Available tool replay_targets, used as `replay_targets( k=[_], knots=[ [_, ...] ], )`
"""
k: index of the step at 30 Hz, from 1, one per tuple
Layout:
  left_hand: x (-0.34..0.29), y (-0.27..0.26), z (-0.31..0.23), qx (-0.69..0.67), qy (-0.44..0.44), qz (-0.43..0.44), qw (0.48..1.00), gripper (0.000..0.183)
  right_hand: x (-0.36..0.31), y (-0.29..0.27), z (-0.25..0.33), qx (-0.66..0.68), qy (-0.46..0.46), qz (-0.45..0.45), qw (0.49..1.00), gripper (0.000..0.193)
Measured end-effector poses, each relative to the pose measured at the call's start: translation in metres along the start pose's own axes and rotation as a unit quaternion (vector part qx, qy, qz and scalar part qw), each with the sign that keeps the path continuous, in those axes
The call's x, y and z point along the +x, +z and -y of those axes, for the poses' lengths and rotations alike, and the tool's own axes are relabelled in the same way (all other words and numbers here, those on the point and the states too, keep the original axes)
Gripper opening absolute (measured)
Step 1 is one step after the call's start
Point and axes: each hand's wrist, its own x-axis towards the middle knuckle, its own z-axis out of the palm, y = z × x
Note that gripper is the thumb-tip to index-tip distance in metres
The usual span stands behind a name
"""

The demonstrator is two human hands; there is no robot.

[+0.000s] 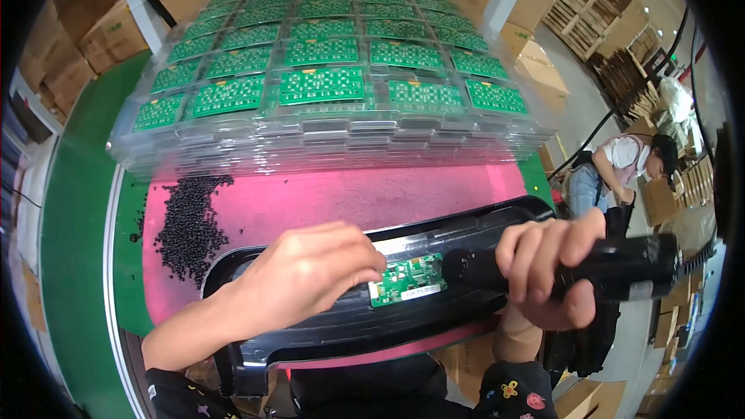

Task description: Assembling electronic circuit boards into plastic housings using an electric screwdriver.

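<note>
Circuit board (407, 281), green with a pale label strip along its near edge, lies in the long black curved housing (326, 322) in front of you, its three o'clock end slightly higher in view. Taking the board as the centre of the dial, your left hand (310, 271) is at nine o'clock, fingers bent and drawn close together, thumb near the index finger. Its fingertips stand at the board's nine o'clock end; whether they touch it or pinch a small part cannot be told from this view. Your right hand (547, 268) is at three o'clock, fingers wrapped around a black cylindrical tool (640, 260) held nearly level. The nose of your tool points toward nine o'clock and reaches the board's three o'clock end; contact at the tip cannot be confirmed. Your two hands are apart, with the board between them. The housing rests on a pink mat (349, 190). You have a heap of small black pieces (186, 225) on that mat between nine and ten o'clock. Toward twelve o'clock, beyond the housing, stand stacked clear plastic trays (334, 143) bearing rows of green boards (322, 85). Another person (621, 163) bends forward at two o'clock, well apart from you.
</note>
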Motion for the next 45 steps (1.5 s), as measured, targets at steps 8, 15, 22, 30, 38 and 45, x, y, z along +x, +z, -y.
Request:
replay_targets(
  k=[8,15,22,30,38,45],
  knots=[
    [-0.007,0.009,0.006,0.002,0.079,0.190,0.979,0.014,0.005,-0.003,-0.014,0.004,0.103,-0.044,0.994,0.029],
    [-0.009,0.006,0.006,0.005,0.042,0.222,0.974,0.013,0.005,-0.002,-0.019,-0.005,0.133,-0.053,0.990,0.028],
    [-0.011,0.006,0.003,0.001,0.014,0.239,0.971,0.011,0.006,0.001,-0.018,-0.070,0.130,-0.033,0.989,0.033],
    [-0.014,0.007,0.004,-0.001,0.016,0.236,0.972,0.012,0.004,-0.001,-0.021,0.004,0.151,-0.040,0.988,0.028],
    [-0.013,0.005,0.001,-0.001,-0.009,0.250,0.968,0.012,0.003,-0.006,-0.025,0.032,0.167,-0.040,0.985,0.027],
    [-0.015,0.007,0.001,0.005,-0.024,0.245,0.969,0.011,-0.003,-0.005,-0.024,-0.025,0.164,-0.014,0.986,0.029]
  ],
)
